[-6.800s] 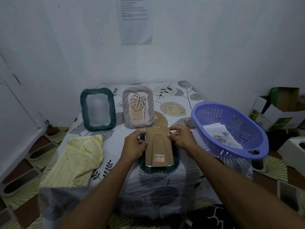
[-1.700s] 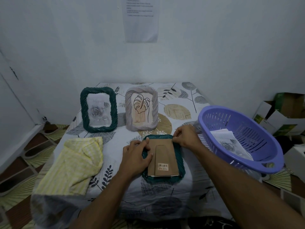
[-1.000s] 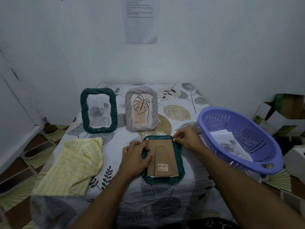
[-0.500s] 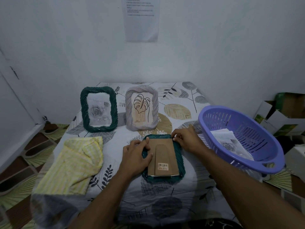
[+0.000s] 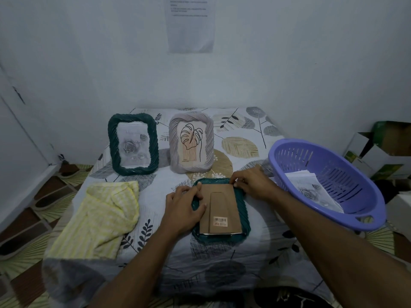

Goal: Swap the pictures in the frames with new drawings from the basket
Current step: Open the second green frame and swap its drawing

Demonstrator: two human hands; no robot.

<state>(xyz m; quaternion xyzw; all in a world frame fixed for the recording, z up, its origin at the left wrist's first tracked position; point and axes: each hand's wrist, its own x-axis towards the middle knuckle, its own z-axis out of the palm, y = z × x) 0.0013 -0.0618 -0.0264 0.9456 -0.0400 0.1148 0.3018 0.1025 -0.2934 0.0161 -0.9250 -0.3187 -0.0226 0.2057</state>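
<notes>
A dark green frame [image 5: 244,210] with a twisted rope-like rim is lying face down at the near middle of the bench [image 5: 222,258], which is wearing a leaf-print cloth. Its brown cardboard back [image 5: 220,205] is facing up, showing a folded-flat stand and a barcode sticker [image 5: 220,220] near its close end. The left hand [image 5: 184,207] is gripping the frame's left rim, fingers bent over the edge and thumb lying on the cardboard. The right hand [image 5: 251,183] is pinching the far right corner of the cardboard back.

A crumpled yellow checked cloth [image 5: 100,218] is lying to the left, well apart from the frame. To the right, a purple basket [image 5: 275,152] with slotted walls is sitting tilted at the bench's edge, holding loose rose drawings [image 5: 311,192].

Farther back, two more frames are standing upright side by side. The standing green frame [image 5: 132,144] on the left is showing a pale grey rose drawing. The grey frame [image 5: 191,142] beside it is showing a black line-drawn leaf over a wood-toned strip.

Beyond the basket, cardboard boxes [image 5: 382,150] are sitting on the floor, and a printed sheet [image 5: 191,23] is hanging on the wall.
</notes>
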